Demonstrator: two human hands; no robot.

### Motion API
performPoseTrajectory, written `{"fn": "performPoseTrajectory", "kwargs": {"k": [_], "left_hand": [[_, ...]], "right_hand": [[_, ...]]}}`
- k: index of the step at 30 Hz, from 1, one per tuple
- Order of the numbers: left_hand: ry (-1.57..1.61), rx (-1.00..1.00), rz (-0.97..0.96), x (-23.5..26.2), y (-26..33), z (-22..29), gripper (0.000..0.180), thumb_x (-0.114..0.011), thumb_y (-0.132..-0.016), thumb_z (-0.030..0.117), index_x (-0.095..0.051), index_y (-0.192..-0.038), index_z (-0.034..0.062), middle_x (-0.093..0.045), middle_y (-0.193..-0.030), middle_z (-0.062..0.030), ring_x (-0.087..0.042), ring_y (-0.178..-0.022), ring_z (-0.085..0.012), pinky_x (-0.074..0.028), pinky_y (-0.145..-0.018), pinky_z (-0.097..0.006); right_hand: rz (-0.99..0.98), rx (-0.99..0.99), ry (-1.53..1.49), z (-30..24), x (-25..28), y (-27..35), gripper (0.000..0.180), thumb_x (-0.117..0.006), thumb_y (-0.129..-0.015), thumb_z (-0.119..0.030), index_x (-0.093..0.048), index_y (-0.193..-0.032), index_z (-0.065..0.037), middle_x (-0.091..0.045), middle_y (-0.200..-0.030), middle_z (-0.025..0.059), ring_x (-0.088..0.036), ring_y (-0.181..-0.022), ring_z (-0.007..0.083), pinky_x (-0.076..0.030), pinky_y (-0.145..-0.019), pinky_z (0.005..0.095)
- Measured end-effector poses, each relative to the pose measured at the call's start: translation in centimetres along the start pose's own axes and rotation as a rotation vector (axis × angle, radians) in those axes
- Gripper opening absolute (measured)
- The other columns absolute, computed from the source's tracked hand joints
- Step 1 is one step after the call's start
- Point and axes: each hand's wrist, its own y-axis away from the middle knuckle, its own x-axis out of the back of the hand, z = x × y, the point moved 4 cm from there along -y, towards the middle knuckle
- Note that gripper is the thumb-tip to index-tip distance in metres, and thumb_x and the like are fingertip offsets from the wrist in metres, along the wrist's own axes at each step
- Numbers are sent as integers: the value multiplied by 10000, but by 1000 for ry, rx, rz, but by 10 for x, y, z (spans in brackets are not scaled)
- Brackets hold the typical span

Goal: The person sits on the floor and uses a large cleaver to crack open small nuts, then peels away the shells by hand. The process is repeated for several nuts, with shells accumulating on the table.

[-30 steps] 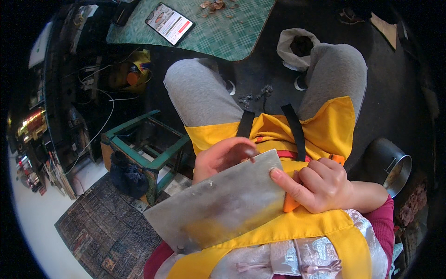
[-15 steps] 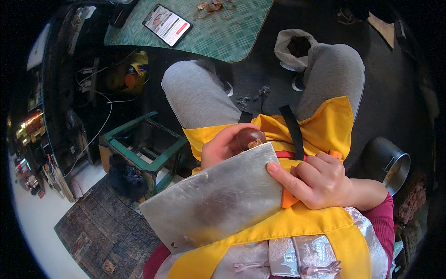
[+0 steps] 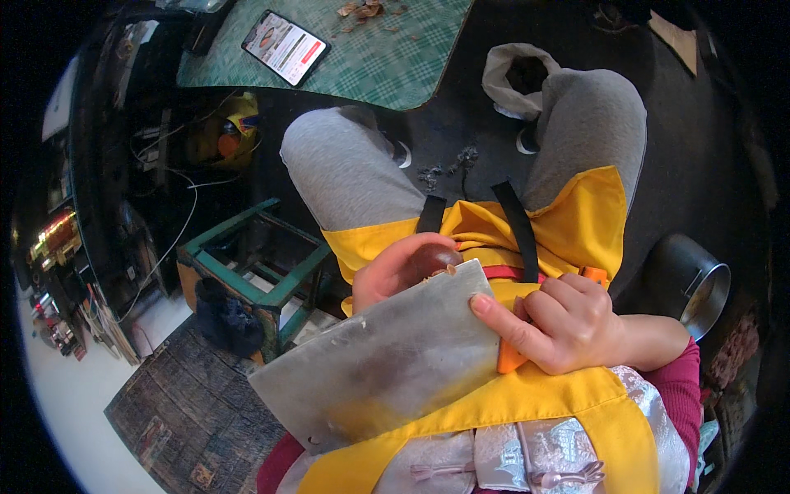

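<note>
Looking down from the head view, the right hand grips the orange handle of a broad cleaver, forefinger pressed along the blade's flat. The left hand is closed around a small dark-brown round thing, held over the yellow apron at the lap, right against the blade's upper edge. Judging from that closeness, the edge could slip off the rounded surface and nick the left thumb or fingers. The cleaver's long axis runs from the handle at right down toward the lower left, its blunt end pointing that way.
</note>
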Motion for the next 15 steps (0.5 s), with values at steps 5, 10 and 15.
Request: {"fn": "performPoseTrajectory", "kwargs": {"k": [5, 10, 15], "left_hand": [[-40, 139, -61, 7, 0, -8, 501, -732, -847, 260, -547, -1260, 45, -635, -1102, -113, -661, -994, -186, -545, -878, -291], [-33, 68, 100, -8, -10, 1, 495, -756, -825, 253, -568, -1227, 35, -641, -1071, -107, -664, -966, -185, -549, -860, -287], [-94, 60, 108, -9, -13, 8, 480, -759, -822, 250, -577, -1217, 46, -645, -1061, -105, -667, -961, -194, -555, -848, -298]], "right_hand": [[121, 16, 40, 6, -7, 5, 623, -600, -639, -158, -626, -1257, -86, -356, -558, -45, -437, -464, 80, -317, -410, 221], [82, 46, 10, 5, -8, 0, 621, -600, -639, -154, -622, -1255, -78, -366, -557, -43, -448, -462, 83, -324, -407, 223], [67, 47, 8, 6, -8, 0, 610, -597, -645, -156, -625, -1250, -84, -364, -559, -43, -451, -459, 83, -324, -409, 222]]}}
